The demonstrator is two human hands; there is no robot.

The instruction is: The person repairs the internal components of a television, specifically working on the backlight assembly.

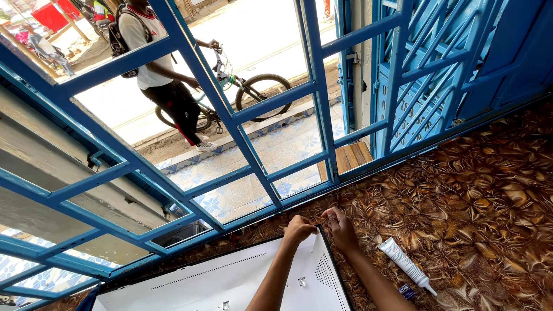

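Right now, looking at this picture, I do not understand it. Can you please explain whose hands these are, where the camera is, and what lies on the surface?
There is no machine here. The camera sits on a person's head and looks down at their own bare hands. The left hand and right hand both touch the top corner of a flat white panel with a black edge. It lies on a brown patterned cloth. Beside the right arm lies a small white tube. Neither hand grips anything large. Behind blue window bars, another person stands outside with a bicycle.

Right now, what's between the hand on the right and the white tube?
Nothing: in the head view, only bare brown leaf-patterned cloth lies between the right hand and the white tube.
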